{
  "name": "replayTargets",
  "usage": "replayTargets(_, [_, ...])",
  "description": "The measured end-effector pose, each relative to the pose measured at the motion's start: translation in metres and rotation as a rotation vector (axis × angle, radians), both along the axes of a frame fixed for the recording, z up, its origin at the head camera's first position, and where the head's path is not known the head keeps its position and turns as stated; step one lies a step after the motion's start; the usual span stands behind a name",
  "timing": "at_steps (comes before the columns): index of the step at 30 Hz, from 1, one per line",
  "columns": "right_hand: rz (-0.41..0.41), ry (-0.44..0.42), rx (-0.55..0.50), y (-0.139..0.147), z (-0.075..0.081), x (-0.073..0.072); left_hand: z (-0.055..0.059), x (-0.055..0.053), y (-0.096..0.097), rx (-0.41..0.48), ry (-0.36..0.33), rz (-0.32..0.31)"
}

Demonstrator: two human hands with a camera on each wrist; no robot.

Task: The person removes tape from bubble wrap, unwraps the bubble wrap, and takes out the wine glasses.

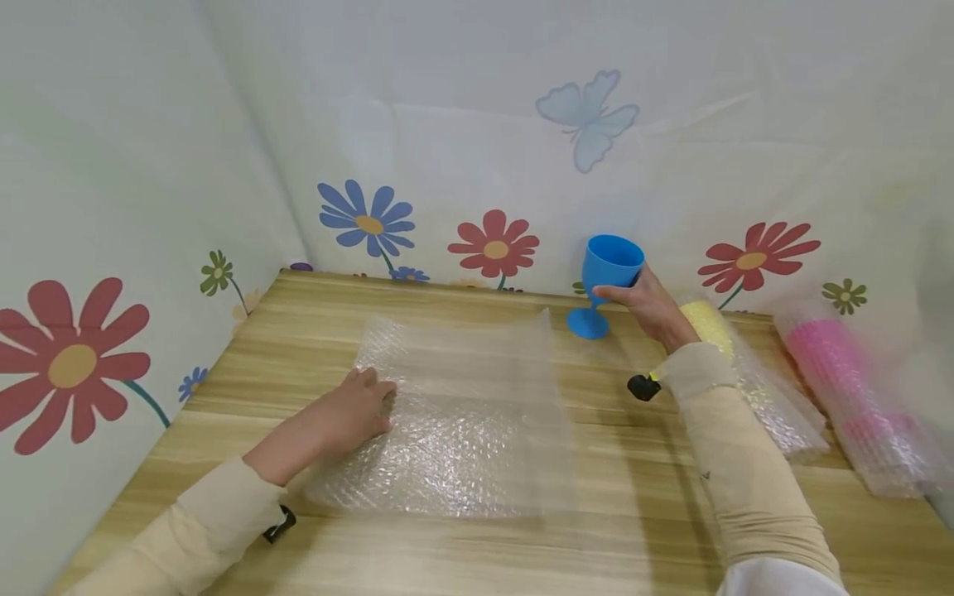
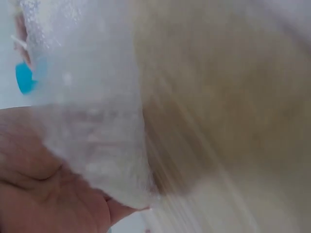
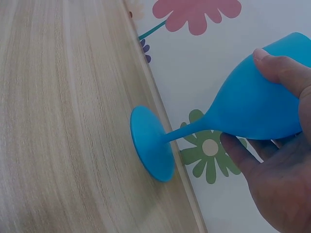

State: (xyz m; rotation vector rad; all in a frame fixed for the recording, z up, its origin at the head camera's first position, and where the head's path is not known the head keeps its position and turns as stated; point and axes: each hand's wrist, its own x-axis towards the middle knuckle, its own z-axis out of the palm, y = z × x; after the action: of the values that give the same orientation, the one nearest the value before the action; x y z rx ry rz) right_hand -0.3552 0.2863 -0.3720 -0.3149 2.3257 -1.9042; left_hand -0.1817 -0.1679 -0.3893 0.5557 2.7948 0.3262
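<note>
A blue goblet (image 1: 613, 263) is upright by the table's back edge. My right hand (image 1: 650, 305) grips its bowl from the right, the thumb across the front. In the right wrist view, the goblet's round foot (image 3: 152, 144) is close to the wood; whether it touches cannot be told. A sheet of clear bubble wrap (image 1: 455, 447) lies spread over the middle of the table. At its left edge, my left hand (image 1: 356, 414) has bent fingers and holds the film. The left wrist view shows the bubble wrap (image 2: 92, 121) covering part of the palm, hiding some fingers.
Right of my right forearm lie a bubble-wrapped yellow item (image 1: 711, 327) and a bubble-wrapped pink item (image 1: 835, 356). Behind the wood-grain table (image 1: 298, 331) hangs a white curtain (image 1: 462, 124) printed with flowers and a butterfly; it also borders the left side.
</note>
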Motion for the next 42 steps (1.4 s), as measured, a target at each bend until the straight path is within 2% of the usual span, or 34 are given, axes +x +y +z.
replayTargets(8, [0.009,0.009,0.009,-0.006,0.003,0.001,0.002,-0.037,-0.033,0.051,-0.068,0.071])
replayTargets(18, [0.013,0.008,0.009,-0.009,0.003,0.0,0.006,-0.074,-0.076,0.066,-0.058,0.103])
replayTargets(23, [0.025,0.011,-0.013,-0.008,0.0,-0.001,0.006,-0.085,-0.092,0.079,-0.047,0.093])
replayTargets(30, [0.022,0.01,-0.017,-0.007,-0.004,-0.002,0.01,-0.095,-0.106,0.068,-0.101,0.142])
replayTargets(32, [0.023,0.009,-0.015,-0.008,-0.004,-0.001,0.011,-0.098,-0.109,0.05,-0.101,0.135])
replayTargets(37, [0.021,0.011,0.001,-0.007,-0.002,0.0,0.013,-0.104,-0.11,0.023,-0.095,0.12])
replayTargets(42, [0.003,0.011,0.014,-0.004,0.001,0.001,0.012,-0.107,-0.105,0.046,-0.111,0.133])
